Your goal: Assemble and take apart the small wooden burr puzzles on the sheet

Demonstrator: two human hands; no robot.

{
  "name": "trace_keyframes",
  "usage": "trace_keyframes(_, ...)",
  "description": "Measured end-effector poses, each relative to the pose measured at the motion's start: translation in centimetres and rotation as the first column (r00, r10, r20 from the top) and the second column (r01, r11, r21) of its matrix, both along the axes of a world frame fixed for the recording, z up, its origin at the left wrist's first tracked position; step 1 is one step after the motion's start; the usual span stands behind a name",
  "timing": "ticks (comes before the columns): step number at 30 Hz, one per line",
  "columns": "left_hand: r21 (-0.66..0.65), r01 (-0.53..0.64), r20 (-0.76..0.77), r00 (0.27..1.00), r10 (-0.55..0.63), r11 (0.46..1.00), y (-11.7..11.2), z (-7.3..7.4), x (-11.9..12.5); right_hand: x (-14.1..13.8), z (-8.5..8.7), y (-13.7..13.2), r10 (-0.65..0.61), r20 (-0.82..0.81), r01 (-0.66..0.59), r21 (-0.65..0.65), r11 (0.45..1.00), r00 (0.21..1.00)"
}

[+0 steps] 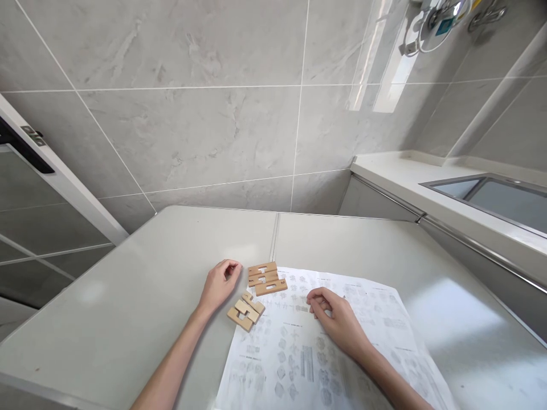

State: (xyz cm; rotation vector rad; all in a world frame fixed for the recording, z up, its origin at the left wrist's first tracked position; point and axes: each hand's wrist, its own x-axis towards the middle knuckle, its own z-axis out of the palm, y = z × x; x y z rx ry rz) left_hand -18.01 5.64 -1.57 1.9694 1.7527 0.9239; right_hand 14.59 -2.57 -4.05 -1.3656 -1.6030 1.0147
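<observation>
My left hand [221, 283] rests on the table just left of the wooden pieces, its fingers loosely curled toward the thumb with nothing visible in them. Beside it lie several flat, darker wooden puzzle pieces [268, 286] with slots and small numbers, side by side across the sheet's top-left corner. Closer to me, a group of paler notched wooden puzzle pieces [253, 308] lies together over the sheet's left edge. My right hand [335, 312] lies on the large printed sheet [294, 341], fingers bent and closed near the thumb, with no object showing. Small diagrams cover the paper.
The light-grey table [128, 296] has a seam running back toward a tiled wall [213, 136]. At right stands a white counter [384, 168] with a sink [504, 199]. A door [64, 171] with a black handle is at left.
</observation>
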Motion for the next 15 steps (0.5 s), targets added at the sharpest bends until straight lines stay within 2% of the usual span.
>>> trace_keyframes(15, 0.028, 0.012, -0.029, 1.000, -0.012, 1.000, 0.06, -0.21, -0.18, 0.02, -0.12, -0.03, 0.015, 0.013, -0.015, -0.017, 1.000, 1.000)
